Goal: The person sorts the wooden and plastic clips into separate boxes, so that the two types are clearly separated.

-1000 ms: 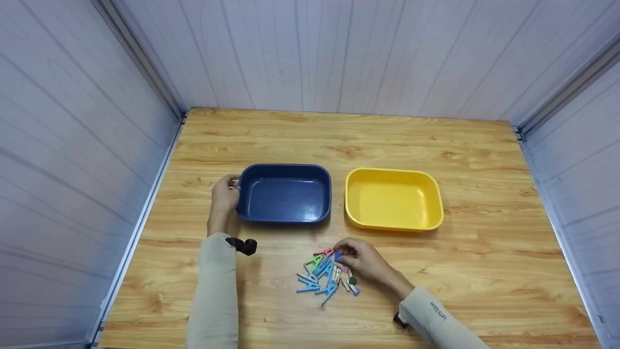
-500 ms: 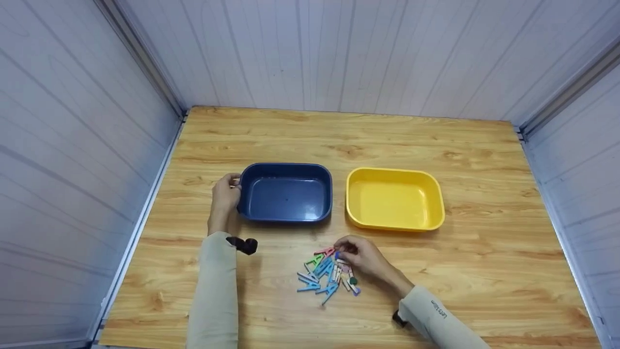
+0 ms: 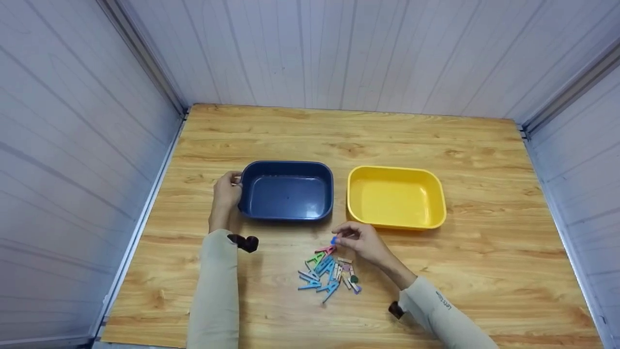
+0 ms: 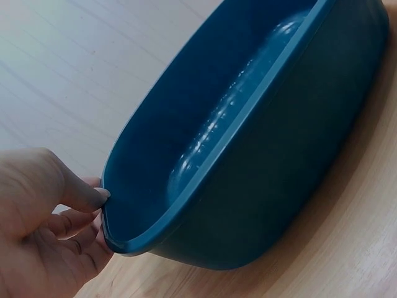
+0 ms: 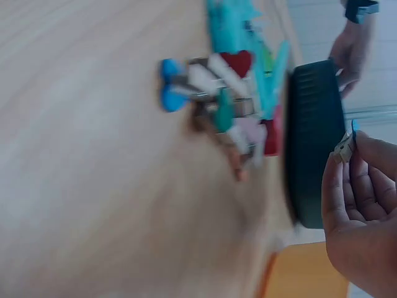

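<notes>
My left hand (image 3: 226,195) grips the left end of a dark blue plastic basin (image 3: 286,195). In the left wrist view its thumb (image 4: 93,196) lies at the rim, with the other fingers outside. Between thumb and fingertips, my right hand (image 3: 366,244) pinches a small wooden clothespin (image 5: 343,149) with a blue decoration (image 3: 334,240). This clothespin is above the table, just beyond a pile of clothespins (image 3: 323,265). The pile mixes blue, green and pink plastic ones with small wooden ones that bear coloured shapes, including a dark green one (image 3: 354,279).
A yellow plastic basin (image 3: 395,196) stands right of the blue one, a narrow gap between them. Both sit on a wood-grain table (image 3: 348,140). Pale panels (image 3: 319,53) enclose the table at the back and both sides.
My right hand has lifted the small wooden clothespin from the pile and moved slightly away from me, toward the basins. My left hand keeps its hold on the blue basin.
</notes>
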Demonstrator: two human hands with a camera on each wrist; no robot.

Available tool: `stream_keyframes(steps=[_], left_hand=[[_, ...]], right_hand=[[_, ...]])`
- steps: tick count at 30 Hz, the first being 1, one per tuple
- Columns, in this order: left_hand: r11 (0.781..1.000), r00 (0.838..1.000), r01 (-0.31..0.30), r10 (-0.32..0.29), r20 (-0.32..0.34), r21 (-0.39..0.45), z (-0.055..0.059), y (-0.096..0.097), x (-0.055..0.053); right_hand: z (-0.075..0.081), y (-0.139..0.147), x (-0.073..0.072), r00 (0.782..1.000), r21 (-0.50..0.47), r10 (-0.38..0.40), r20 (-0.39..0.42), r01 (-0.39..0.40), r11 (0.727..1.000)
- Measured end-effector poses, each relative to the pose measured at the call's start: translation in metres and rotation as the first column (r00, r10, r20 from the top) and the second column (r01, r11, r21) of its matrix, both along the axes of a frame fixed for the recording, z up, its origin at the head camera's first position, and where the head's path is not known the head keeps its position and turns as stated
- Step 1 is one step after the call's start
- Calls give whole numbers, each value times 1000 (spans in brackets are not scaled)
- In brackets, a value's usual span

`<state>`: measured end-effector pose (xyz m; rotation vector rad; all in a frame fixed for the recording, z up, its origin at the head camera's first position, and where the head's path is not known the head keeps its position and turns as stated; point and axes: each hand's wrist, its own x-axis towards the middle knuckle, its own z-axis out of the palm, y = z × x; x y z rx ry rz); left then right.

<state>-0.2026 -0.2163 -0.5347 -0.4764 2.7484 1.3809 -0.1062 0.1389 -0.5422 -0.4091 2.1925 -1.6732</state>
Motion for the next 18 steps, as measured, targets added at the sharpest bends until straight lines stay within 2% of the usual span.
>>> stream_keyframes(steps=[3,7,18], left_hand=[[1000,1000,2,-2,-8,-2,-1,-1,-1],[1000,1000,4,-4,-16,-14,-1,-1,-2],[1000,1000,0,0,-12,-10,-1,1,-2]], right_hand=[[20,-4,-2,1000,-36,5,6,-4,999],[33,-8,-8,1000,-55,-16,2,16,998],[41,-15,-28,997,-103,-78,13,79,992]])
